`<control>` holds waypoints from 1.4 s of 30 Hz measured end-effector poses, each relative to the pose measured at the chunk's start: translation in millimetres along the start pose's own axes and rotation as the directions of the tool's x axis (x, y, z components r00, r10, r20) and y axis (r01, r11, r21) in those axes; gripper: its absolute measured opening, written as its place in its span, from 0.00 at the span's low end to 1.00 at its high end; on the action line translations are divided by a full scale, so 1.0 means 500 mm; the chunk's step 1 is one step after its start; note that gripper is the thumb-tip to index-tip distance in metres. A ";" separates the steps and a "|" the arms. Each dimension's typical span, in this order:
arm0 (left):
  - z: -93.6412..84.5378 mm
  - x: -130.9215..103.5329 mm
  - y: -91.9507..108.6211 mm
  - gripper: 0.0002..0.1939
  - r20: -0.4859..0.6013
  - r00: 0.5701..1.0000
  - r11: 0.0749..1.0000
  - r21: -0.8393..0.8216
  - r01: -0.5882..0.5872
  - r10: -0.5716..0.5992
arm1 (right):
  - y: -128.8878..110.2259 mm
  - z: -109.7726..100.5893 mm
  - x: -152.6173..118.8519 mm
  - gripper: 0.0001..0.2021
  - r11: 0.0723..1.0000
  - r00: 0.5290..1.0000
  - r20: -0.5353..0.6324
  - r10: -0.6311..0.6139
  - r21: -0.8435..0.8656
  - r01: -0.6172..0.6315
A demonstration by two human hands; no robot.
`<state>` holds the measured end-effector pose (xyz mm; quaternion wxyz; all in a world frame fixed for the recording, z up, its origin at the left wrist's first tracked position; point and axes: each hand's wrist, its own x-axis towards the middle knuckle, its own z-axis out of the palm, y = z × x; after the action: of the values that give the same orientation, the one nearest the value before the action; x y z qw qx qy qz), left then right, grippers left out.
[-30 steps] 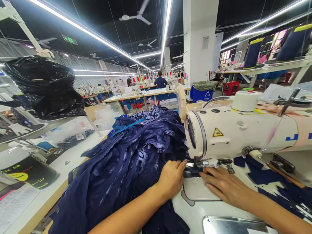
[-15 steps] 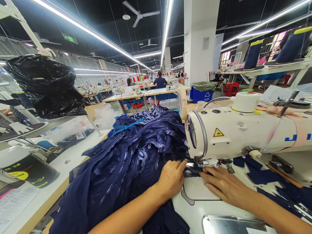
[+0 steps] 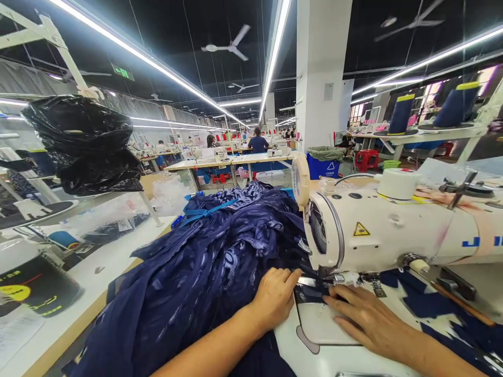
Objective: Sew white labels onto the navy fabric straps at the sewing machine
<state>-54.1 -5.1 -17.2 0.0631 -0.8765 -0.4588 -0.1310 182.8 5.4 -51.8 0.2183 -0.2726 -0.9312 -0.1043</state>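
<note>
A white sewing machine [image 3: 365, 225] stands at the right, its needle area just beyond my fingertips. My left hand [image 3: 275, 298] is closed, thumb and fingers pinching the edge of navy fabric [image 3: 220, 277] at the left side of the needle plate. My right hand [image 3: 365, 317] lies palm down over the machine bed [image 3: 322, 324], fingers spread, tips touching a small dark piece of fabric beside the presser foot. The navy fabric, sheer with pale embroidered trim, heaps up left of the machine. The needle itself is hidden.
Navy scraps [image 3: 424, 301] lie right of the machine bed. On the left table [image 3: 106, 283] stand a black-and-white tub [image 3: 39, 283] and a thread stand with a black plastic bag [image 3: 82, 146]. Thread cones [image 3: 401, 115] stand at right. A person [image 3: 258, 142] sits farther ahead.
The camera view has shifted, so the machine and hands appear lower in the picture. Both hands keep nearly the same places at the needle plate.
</note>
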 end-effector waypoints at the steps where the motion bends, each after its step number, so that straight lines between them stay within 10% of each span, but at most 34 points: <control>1: -0.001 0.001 -0.003 0.25 0.005 1.000 1.000 0.004 -0.004 0.004 | 0.001 0.002 0.000 0.15 1.000 1.000 -0.003 -0.001 -0.007 0.001; 42: -0.005 0.000 0.005 0.24 -0.027 1.000 1.000 -0.025 0.004 -0.005 | -0.003 -0.005 0.006 0.15 0.999 1.000 0.024 0.014 0.030 -0.014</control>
<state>-52.6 -7.0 -14.9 0.0581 -0.8743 -0.4583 -0.1488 180.5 4.5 -48.2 0.2118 -0.2771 -0.9333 -0.0856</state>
